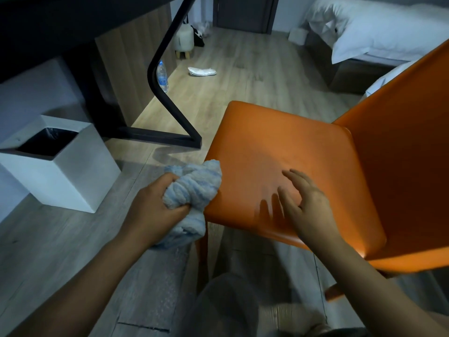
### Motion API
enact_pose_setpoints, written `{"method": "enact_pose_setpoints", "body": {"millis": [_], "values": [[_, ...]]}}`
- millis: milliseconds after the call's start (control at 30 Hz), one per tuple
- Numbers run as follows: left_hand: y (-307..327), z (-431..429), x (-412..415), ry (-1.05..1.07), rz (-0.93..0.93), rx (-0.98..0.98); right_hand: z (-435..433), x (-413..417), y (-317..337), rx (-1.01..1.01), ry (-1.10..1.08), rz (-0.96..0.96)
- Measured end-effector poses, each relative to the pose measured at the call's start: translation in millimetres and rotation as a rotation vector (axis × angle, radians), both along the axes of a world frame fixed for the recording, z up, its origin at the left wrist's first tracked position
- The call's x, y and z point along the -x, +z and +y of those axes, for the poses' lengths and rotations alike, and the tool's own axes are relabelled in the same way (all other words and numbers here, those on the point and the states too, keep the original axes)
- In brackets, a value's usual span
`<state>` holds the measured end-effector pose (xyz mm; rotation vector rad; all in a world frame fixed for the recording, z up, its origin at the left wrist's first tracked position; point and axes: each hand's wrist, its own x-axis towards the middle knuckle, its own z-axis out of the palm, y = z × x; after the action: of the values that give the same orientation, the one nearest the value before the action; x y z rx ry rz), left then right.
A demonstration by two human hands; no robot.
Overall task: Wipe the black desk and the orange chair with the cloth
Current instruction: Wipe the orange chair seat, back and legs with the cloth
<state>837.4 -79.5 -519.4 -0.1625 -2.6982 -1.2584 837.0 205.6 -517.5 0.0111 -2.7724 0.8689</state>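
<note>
At the near left edge of the chair (279, 142) seat, the left hand (155, 205) grips the cloth (194, 186), fingers and thumb clamped round a bunched wad of it. One end lies against the seat's edge and the other hangs below the hand. The right hand (306, 203) is over the near middle of the seat, fingers apart and loosely bent, holding nothing. Its shadow falls on the seat just beside it, and whether the fingertips touch the surface cannot be told.

The cloth looks soft, thick and light. It should flatten under the palm and follow the seat's rounded edges, though bunched like this only a small part of it would wipe. Spreading it wider would likely cover more. The seat looks smooth and slightly glossy, so the cloth should slide easily. The chair seems light enough to shift under a firm push, so the free hand could steady it at the near edge or by the back (408, 142).

The seat offers open room towards its far corners, and the upright back closes off its right side. The desk (60, 20) stands to the far left, its black leg (152, 69) angling down to the floor just beyond the seat's far left corner. A white bin (80, 181) stands to the left of the cloth hand, and a bottle (162, 76) is on the floor behind the leg.
</note>
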Motion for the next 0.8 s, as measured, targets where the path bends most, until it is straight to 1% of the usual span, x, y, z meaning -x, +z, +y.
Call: {"method": "enact_pose_setpoints", "body": {"millis": [67,133,233,267,300,333,433,467,567,667,733,800], "values": [[14.6,8.0,-2.5,-0.040,0.034,-0.033,-4.3,-8.1,7.3,0.040,0.029,0.028],[33.1,19.1,-3.2,-0.084,0.055,-0.095,-7.6,-14.9,17.9,0.133,0.066,0.048],[58.2,38.8,0.2,-0.213,0.027,-0.110,-10.7,-26.6,39.7,0.451,0.165,-0.010],[63.7,45.9,1.7,-0.261,0.010,-0.089,-9.9,-30.9,48.3,0.540,0.203,-0.017],[67.3,53.3,2.4,-0.311,-0.017,-0.061,-7.3,-35.0,55.8,0.586,0.240,-0.011],[70.3,61.8,2.5,-0.367,-0.046,-0.032,-3.3,-39.6,62.7,0.578,0.272,0.003],[74.7,90.2,2.7,-0.516,-0.092,0.032,16.5,-50.2,75.2,0.360,0.305,0.051],[77.1,99.7,1.6,-0.549,-0.094,0.034,24.7,-54.4,77.7,0.322,0.293,0.050],[88.4,123.8,-2.0,-0.632,-0.102,-0.058,50.4,-72.5,84.0,0.343,0.226,0.064],[99.2,139.4,-5.6,-0.799,-0.223,-0.183,70.7,-96.4,88.1,0.384,0.105,0.118],[103.2,149.9,-8.0,-0.919,-0.295,-0.176,79.7,-113.7,89.6,0.457,0.018,0.129],[106.9,162.8,-12.5,-0.999,-0.313,-0.146,87.7,-132.0,90.9,0.473,-0.047,0.136]]}}
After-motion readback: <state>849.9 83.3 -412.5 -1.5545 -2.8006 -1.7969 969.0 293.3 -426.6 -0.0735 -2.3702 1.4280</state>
